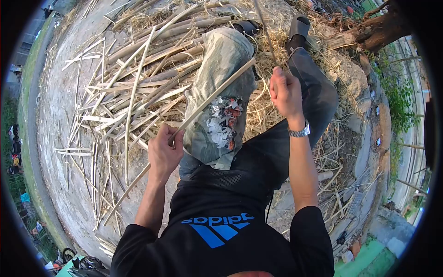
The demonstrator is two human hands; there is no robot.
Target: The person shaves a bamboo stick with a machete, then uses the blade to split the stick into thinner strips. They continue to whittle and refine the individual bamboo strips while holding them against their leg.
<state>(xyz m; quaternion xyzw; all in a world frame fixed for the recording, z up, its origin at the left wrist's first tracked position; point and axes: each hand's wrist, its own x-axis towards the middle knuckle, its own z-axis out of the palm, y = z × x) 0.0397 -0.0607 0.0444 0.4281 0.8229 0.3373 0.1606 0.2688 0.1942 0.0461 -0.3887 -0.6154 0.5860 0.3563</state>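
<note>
My left hand (pixel 165 150) is closed around a long, narrow wooden strip (pixel 219 90). The strip slants across my lap, its upper end over the covered leg and its lower end passing under my left forearm. A worn, camouflage-patterned cloth (pixel 210 64) covers that leg; its torn patch shows white and red bits. My right hand (pixel 287 94), with a metal watch at the wrist, is raised above my other leg. Its fingers are wrapped around a long, thin, dark tool (pixel 264 27), blade-like and seen nearly edge-on, pointing away from me. The tool and the strip are apart.
Many split strips (pixel 138 83) lie piled on the ground to the left. Curly shavings (pixel 263 117) cover the ground between my legs. A tree trunk (pixel 383 30) stands at the upper right, and a dark shoe (pixel 299 26) is on my outstretched foot.
</note>
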